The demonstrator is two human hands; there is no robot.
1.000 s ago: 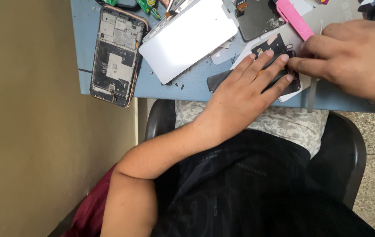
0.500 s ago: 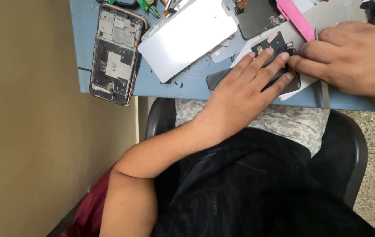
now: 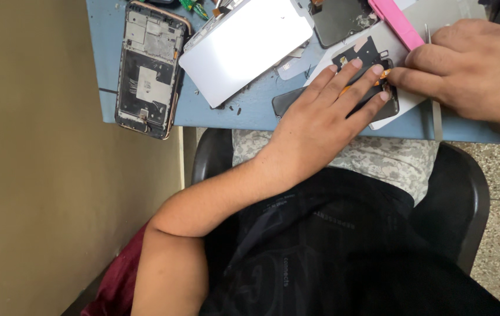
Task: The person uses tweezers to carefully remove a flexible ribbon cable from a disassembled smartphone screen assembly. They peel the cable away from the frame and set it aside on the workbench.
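My left hand (image 3: 326,117) lies flat, fingers spread, pressing on a dark phone panel (image 3: 288,100) at the front edge of the blue table (image 3: 250,114). The panel rests partly on a white sheet (image 3: 399,114). My right hand (image 3: 472,64) comes in from the upper right. Its thumb and forefinger pinch a small orange part (image 3: 382,74) right at my left fingertips. A thin metal strip (image 3: 436,120) runs under the right hand; whether the hand holds it I cannot tell.
An opened phone frame (image 3: 147,70) with bare circuitry lies at the table's left edge. Beside it are a white back cover (image 3: 244,50), a dark panel (image 3: 334,20) and a pink bar (image 3: 399,26). A tan wall (image 3: 39,175) stands on the left. I sit on a black chair (image 3: 466,199).
The right hand has shifted slightly along the panel, fingertips still pinched by the left fingers. The left hand stays pressed flat. The view has drifted a little.
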